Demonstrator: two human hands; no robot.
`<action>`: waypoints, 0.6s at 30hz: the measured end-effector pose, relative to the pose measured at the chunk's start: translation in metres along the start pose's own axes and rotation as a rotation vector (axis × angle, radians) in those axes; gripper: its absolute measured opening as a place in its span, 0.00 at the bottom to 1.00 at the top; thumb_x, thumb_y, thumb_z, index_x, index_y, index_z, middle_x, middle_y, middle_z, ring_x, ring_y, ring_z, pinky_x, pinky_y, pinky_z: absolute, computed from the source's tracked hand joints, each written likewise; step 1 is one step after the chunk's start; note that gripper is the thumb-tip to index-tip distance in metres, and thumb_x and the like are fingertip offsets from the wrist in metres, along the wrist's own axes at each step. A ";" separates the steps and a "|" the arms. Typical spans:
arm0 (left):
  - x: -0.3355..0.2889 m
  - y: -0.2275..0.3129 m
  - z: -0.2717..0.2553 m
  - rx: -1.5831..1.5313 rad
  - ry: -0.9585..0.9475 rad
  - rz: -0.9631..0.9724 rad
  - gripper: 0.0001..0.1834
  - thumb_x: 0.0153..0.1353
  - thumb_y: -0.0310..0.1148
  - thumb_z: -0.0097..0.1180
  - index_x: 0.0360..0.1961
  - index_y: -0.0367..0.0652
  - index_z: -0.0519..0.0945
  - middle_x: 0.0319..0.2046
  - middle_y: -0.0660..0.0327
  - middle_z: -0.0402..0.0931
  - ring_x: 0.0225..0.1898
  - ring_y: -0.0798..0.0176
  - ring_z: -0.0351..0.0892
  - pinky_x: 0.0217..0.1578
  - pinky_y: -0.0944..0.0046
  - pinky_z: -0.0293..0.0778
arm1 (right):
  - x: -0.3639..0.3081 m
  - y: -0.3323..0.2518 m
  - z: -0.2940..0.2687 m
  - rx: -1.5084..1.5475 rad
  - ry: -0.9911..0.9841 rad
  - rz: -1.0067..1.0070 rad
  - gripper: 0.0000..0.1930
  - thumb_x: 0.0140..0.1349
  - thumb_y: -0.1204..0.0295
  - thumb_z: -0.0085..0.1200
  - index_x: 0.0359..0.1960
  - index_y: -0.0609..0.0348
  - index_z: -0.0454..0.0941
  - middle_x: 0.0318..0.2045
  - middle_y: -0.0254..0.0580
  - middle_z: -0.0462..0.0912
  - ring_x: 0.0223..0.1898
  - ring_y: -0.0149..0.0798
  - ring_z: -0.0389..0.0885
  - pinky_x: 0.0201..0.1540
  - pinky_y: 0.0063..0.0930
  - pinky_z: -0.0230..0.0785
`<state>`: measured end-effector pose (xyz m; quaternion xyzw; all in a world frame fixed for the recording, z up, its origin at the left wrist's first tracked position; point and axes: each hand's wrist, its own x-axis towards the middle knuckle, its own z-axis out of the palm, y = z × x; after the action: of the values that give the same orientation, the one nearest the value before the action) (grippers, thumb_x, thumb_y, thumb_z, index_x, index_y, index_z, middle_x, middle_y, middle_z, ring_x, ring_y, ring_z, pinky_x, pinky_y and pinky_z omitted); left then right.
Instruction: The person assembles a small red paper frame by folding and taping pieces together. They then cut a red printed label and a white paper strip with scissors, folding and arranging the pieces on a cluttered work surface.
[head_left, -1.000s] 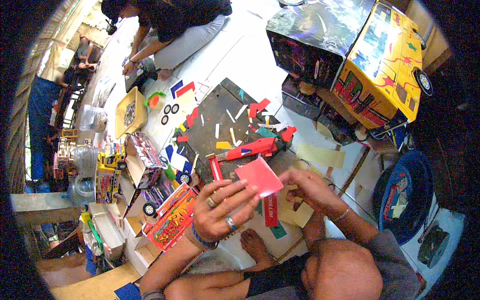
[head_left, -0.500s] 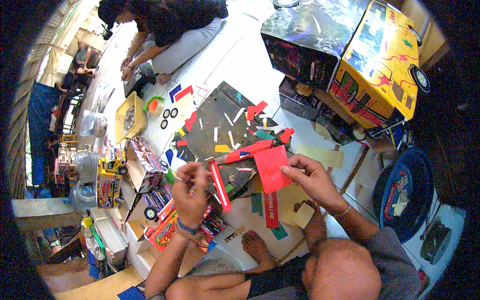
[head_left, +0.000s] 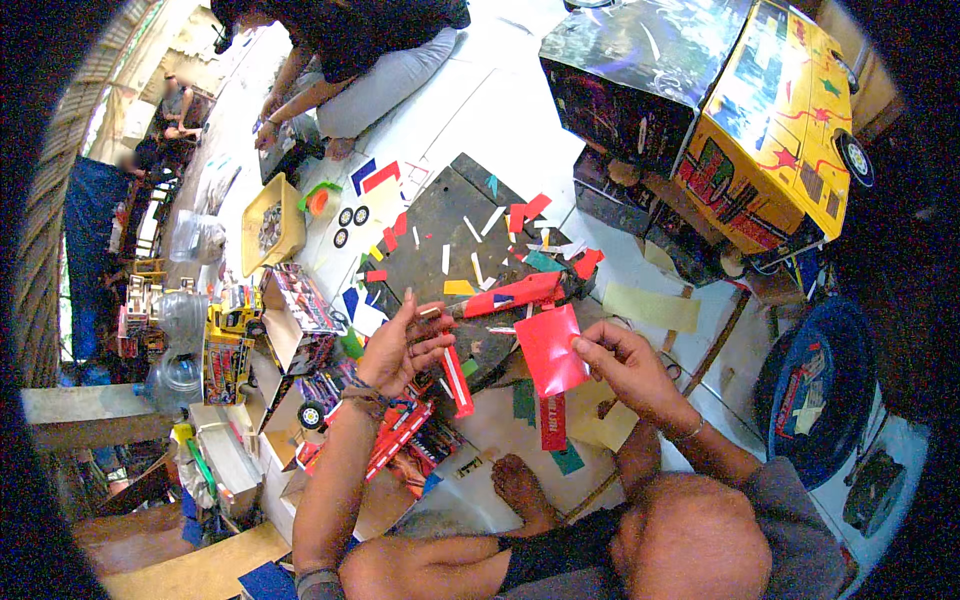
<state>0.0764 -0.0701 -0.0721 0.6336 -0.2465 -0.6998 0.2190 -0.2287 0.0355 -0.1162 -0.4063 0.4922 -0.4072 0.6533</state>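
Currently, fingers (head_left: 596, 358) of right hand (head_left: 638, 378) pinching red sheet (head_left: 552, 352) by right edge, above near end of dark board (head_left: 455, 193). Left hand (head_left: 395, 352) open, fingers loosely spread, near red-and-white strip (head_left: 458, 382). Yellow toy truck (head_left: 765, 165) far right.

Scraps (head_left: 517, 217) on board (head_left: 425, 245) beyond sheet (head_left: 552, 355)

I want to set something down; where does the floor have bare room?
The widest bare patch is the white floor between the co-worker's grey trousers and the large black-and-yellow model truck, beyond the dark board. It is crowded on the board, strewn with coloured scraps, and left of the left hand, where model vehicles stand close together.
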 end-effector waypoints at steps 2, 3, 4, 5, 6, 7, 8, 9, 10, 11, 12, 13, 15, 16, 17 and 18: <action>-0.005 0.004 -0.006 -0.002 0.004 -0.001 0.31 0.73 0.57 0.43 0.59 0.39 0.74 0.48 0.56 0.81 0.42 0.63 0.85 0.40 0.67 0.82 | -0.002 0.002 -0.001 -0.006 -0.002 0.038 0.13 0.71 0.58 0.54 0.37 0.55 0.78 0.27 0.24 0.74 0.29 0.20 0.70 0.33 0.19 0.64; -0.012 0.005 -0.008 0.058 0.027 0.025 0.27 0.73 0.52 0.46 0.57 0.38 0.76 0.49 0.57 0.81 0.45 0.64 0.84 0.41 0.69 0.81 | -0.003 0.003 -0.001 -0.011 -0.003 0.078 0.13 0.71 0.59 0.53 0.37 0.55 0.78 0.26 0.23 0.73 0.29 0.20 0.68 0.32 0.19 0.63; -0.022 0.007 -0.010 0.056 0.008 0.048 0.26 0.73 0.51 0.47 0.58 0.38 0.75 0.49 0.58 0.81 0.46 0.65 0.84 0.41 0.69 0.81 | -0.004 0.003 -0.001 -0.025 -0.003 0.163 0.13 0.72 0.60 0.53 0.36 0.56 0.78 0.26 0.23 0.72 0.29 0.20 0.67 0.32 0.18 0.61; -0.034 0.009 -0.010 0.056 -0.005 0.069 0.26 0.74 0.49 0.47 0.58 0.38 0.75 0.49 0.58 0.81 0.46 0.65 0.84 0.42 0.70 0.80 | -0.005 0.002 -0.002 -0.020 -0.012 0.132 0.13 0.72 0.60 0.53 0.36 0.56 0.77 0.26 0.23 0.73 0.29 0.20 0.68 0.32 0.18 0.62; -0.047 0.013 -0.009 0.060 0.029 0.067 0.25 0.74 0.48 0.47 0.59 0.38 0.74 0.49 0.59 0.81 0.47 0.66 0.83 0.42 0.71 0.80 | -0.005 0.001 -0.002 -0.025 -0.019 0.145 0.13 0.72 0.60 0.52 0.37 0.56 0.77 0.27 0.24 0.73 0.29 0.20 0.68 0.33 0.18 0.62; -0.060 0.018 -0.009 -0.006 0.008 0.083 0.18 0.72 0.39 0.53 0.57 0.40 0.74 0.49 0.55 0.82 0.46 0.62 0.84 0.42 0.67 0.82 | -0.006 -0.002 -0.003 -0.031 -0.026 0.186 0.13 0.72 0.60 0.52 0.37 0.56 0.77 0.27 0.24 0.73 0.29 0.20 0.69 0.33 0.18 0.63; -0.074 0.020 -0.006 0.028 -0.060 0.157 0.17 0.71 0.36 0.54 0.56 0.41 0.73 0.48 0.53 0.82 0.46 0.60 0.85 0.42 0.65 0.83 | -0.006 -0.004 -0.002 -0.032 -0.026 0.150 0.12 0.72 0.60 0.52 0.37 0.56 0.77 0.27 0.24 0.74 0.30 0.20 0.69 0.34 0.18 0.64; -0.088 0.023 -0.002 0.071 -0.059 0.197 0.16 0.70 0.33 0.56 0.55 0.42 0.72 0.48 0.51 0.81 0.45 0.58 0.85 0.42 0.63 0.83 | -0.006 -0.007 -0.002 -0.034 -0.026 0.142 0.12 0.72 0.61 0.52 0.37 0.56 0.77 0.28 0.25 0.74 0.30 0.20 0.70 0.34 0.18 0.64; -0.098 0.025 0.002 0.107 -0.042 0.226 0.16 0.69 0.30 0.57 0.55 0.43 0.71 0.48 0.49 0.81 0.44 0.57 0.86 0.41 0.61 0.84 | -0.006 -0.011 0.000 -0.053 -0.019 0.186 0.12 0.72 0.61 0.52 0.37 0.56 0.77 0.28 0.25 0.74 0.30 0.20 0.70 0.35 0.18 0.65; -0.104 0.028 0.007 0.063 -0.050 0.279 0.19 0.65 0.24 0.60 0.53 0.44 0.67 0.47 0.44 0.81 0.43 0.52 0.86 0.41 0.56 0.85 | -0.006 -0.015 0.001 0.015 -0.032 0.064 0.11 0.72 0.62 0.52 0.37 0.57 0.77 0.29 0.25 0.75 0.31 0.21 0.71 0.36 0.18 0.66; -0.108 0.029 0.013 0.084 -0.040 0.340 0.20 0.65 0.24 0.60 0.54 0.44 0.66 0.47 0.45 0.81 0.44 0.52 0.86 0.41 0.56 0.85 | -0.005 -0.019 0.002 0.065 -0.036 -0.005 0.11 0.72 0.63 0.52 0.37 0.57 0.77 0.29 0.25 0.75 0.32 0.21 0.71 0.37 0.18 0.66; -0.110 0.029 0.019 0.097 -0.024 0.399 0.22 0.65 0.24 0.60 0.55 0.43 0.64 0.47 0.45 0.81 0.44 0.52 0.86 0.41 0.56 0.85 | -0.004 -0.024 0.004 0.105 -0.045 -0.077 0.11 0.72 0.63 0.52 0.37 0.57 0.77 0.29 0.25 0.75 0.32 0.21 0.72 0.38 0.19 0.67; -0.108 0.027 0.031 0.015 -0.070 0.492 0.27 0.64 0.22 0.60 0.61 0.41 0.64 0.47 0.46 0.82 0.46 0.52 0.85 0.44 0.57 0.84 | -0.002 -0.032 0.009 0.136 -0.078 -0.103 0.10 0.72 0.64 0.53 0.40 0.58 0.78 0.33 0.26 0.78 0.37 0.21 0.74 0.42 0.20 0.69; -0.106 0.025 0.036 0.065 -0.016 0.465 0.28 0.63 0.21 0.60 0.62 0.40 0.64 0.47 0.47 0.82 0.46 0.53 0.85 0.45 0.58 0.84 | -0.002 -0.035 0.012 0.115 -0.079 -0.085 0.10 0.72 0.64 0.54 0.42 0.58 0.78 0.35 0.27 0.80 0.39 0.21 0.75 0.44 0.21 0.70; -0.102 0.023 0.041 0.090 -0.018 0.471 0.29 0.63 0.21 0.60 0.64 0.40 0.65 0.47 0.48 0.82 0.47 0.54 0.85 0.46 0.59 0.83 | -0.002 -0.038 0.015 0.153 -0.126 -0.110 0.10 0.71 0.64 0.54 0.42 0.58 0.79 0.35 0.27 0.80 0.39 0.21 0.75 0.44 0.20 0.70; -0.098 0.020 0.046 0.115 -0.021 0.474 0.30 0.63 0.21 0.60 0.65 0.39 0.65 0.48 0.48 0.82 0.48 0.55 0.84 0.47 0.60 0.82 | -0.005 -0.041 0.019 0.160 -0.157 -0.097 0.10 0.71 0.64 0.55 0.42 0.58 0.79 0.35 0.27 0.80 0.38 0.21 0.75 0.43 0.20 0.70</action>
<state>0.0400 -0.0224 0.0200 0.5622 -0.4301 -0.6202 0.3381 -0.2165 0.0286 -0.0735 -0.4069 0.3853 -0.4435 0.6995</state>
